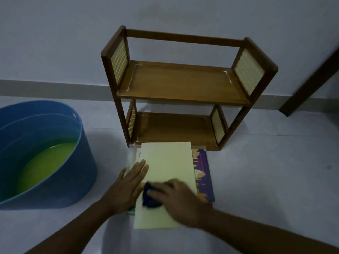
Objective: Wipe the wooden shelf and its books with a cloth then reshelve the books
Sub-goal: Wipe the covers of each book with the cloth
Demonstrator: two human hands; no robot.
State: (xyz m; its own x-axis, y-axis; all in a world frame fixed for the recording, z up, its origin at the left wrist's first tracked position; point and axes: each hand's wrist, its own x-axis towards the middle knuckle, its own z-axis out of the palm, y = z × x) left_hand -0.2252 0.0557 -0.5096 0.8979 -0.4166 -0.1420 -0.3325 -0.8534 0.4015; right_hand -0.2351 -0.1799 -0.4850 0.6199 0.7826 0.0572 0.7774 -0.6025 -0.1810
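Books lie stacked flat on the pale floor right before us, the top one a pale yellow rectangular book. We press our left hand flat on its left edge, fingers straight and together. Our right hand is curled over a dark blue crumpled cloth and holds it against the yellow cover; the hand is blurred. Under the yellow book a purple-and-orange patterned book sticks out to the right, and a thin edge of a third shows at the left, so we count at least three books. To our left stands one round blue plastic tub holding yellow-green liquid. Just beyond the stack, touching or nearly so, stands one brown wooden two-tier shelf with woven cream side panels, both boards bare, against the grey wall.
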